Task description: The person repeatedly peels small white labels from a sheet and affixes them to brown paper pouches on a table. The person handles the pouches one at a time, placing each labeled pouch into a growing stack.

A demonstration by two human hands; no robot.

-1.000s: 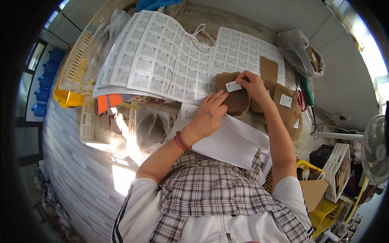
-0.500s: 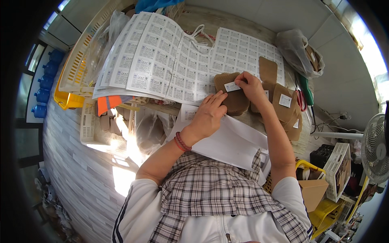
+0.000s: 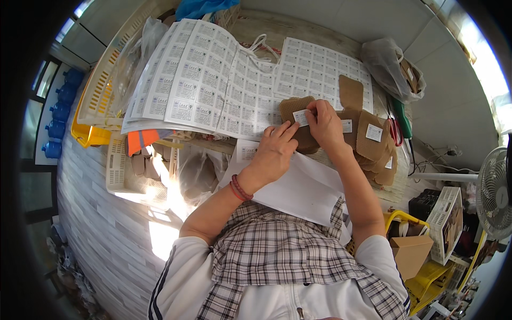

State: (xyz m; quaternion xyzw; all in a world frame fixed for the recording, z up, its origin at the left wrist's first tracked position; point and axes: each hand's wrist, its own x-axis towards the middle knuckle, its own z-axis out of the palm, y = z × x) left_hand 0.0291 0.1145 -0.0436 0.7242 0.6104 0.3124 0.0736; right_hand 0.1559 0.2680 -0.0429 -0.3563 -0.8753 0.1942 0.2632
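A white printed label sticker [image 3: 300, 117] lies across the top of a stack of brown textured pads [image 3: 288, 108]. At its right end my right hand [image 3: 326, 128] is closed, thumb and fingertips pinched on the label. My left hand [image 3: 274, 152] lies along the near left side of the stack, fingers stretched out and the tips beside the label. Beneath my left hand, a largely bare white label sheet [image 3: 296, 186] reaches toward my lap. To the right, more brown pads [image 3: 368, 145] lie overlapped, several with a label on them.
Printed label sheets [image 3: 200, 69] cover the table's left and middle, with another sheet [image 3: 314, 66] behind the pads. Red-handled scissors [image 3: 396, 132] and a green-handled tool [image 3: 404, 121] lie at the right. A plastic bag [image 3: 392, 69] stands behind them; a fan [image 3: 498, 197] is far right.
My right hand has shifted slightly left and down over the label, covering more of its right end. A labelled pad beside it shows more fully. My left hand has barely moved.
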